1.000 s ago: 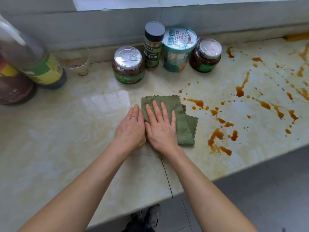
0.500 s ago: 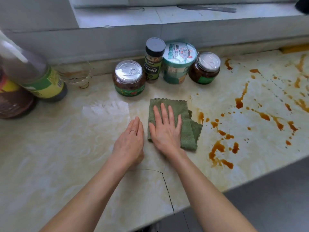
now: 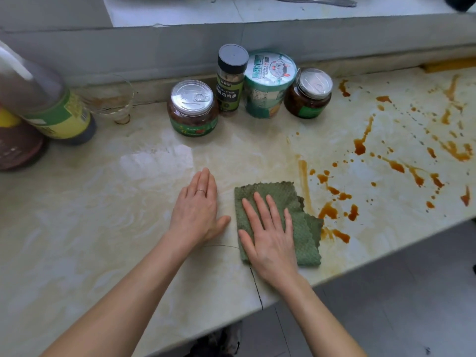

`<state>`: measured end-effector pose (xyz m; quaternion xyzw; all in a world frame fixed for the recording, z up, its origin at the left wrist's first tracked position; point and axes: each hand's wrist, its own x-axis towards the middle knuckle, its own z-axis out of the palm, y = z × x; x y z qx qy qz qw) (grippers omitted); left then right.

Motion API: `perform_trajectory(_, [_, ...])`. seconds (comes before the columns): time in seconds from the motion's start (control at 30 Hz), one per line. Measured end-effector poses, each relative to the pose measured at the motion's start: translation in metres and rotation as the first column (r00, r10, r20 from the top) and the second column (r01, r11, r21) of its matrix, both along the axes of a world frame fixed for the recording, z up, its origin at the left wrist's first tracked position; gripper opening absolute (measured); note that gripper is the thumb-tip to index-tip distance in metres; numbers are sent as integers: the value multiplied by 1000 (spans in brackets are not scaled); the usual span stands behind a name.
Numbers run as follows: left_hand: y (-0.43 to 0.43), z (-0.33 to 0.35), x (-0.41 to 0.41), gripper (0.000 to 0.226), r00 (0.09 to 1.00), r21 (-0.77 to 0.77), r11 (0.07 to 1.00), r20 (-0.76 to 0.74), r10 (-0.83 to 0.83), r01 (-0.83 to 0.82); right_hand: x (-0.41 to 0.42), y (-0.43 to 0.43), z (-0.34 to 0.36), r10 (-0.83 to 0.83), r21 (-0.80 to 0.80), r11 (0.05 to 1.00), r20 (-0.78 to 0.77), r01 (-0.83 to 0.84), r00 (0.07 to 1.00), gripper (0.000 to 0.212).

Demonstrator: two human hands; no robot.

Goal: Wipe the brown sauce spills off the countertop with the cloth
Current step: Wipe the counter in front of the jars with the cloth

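A folded green cloth [image 3: 302, 228] lies on the pale marble countertop [image 3: 103, 215]. My right hand [image 3: 270, 235] presses flat on the cloth with straight, spread fingers. My left hand [image 3: 198, 210] rests flat on the bare counter just left of the cloth, fingers together, a ring on one finger. Brown sauce spills [image 3: 332, 210] start right beside the cloth's right edge and scatter across the counter's right part [image 3: 394, 164]. A long smeared streak [image 3: 304, 179] runs up from the cloth's top right corner.
Two sauce jars [image 3: 192, 109] [image 3: 309, 92], a spice bottle [image 3: 230, 78] and a paper cup [image 3: 268, 83] stand along the back wall. Large bottles [image 3: 43, 99] and a glass [image 3: 108, 99] sit at the far left. A crack [image 3: 255, 284] marks the counter's front edge.
My right hand slid the cloth to the right and toward me, away from my left hand, leaving a smeared streak where sauce drops lay. The left hand stayed on the counter.
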<state>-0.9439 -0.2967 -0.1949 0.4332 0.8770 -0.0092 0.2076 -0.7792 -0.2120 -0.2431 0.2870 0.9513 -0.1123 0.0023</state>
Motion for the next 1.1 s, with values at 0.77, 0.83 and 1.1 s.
perform_trajectory(0.77, [-10,1,124,86,989,137,987,134,65,-84,74,34,-3,177,-21,983,-98,-180,979,51])
perform_trajectory(0.83, [-12,2,130,88,988,128,987,134,82,-100,74,57,-5,48,-47,997,-131,-55,990,50])
perform_trajectory(1.1, [0,13,147,105,982,10,988,110,150,-152,107,62,-6,249,-95,949,-365,-301,897,43])
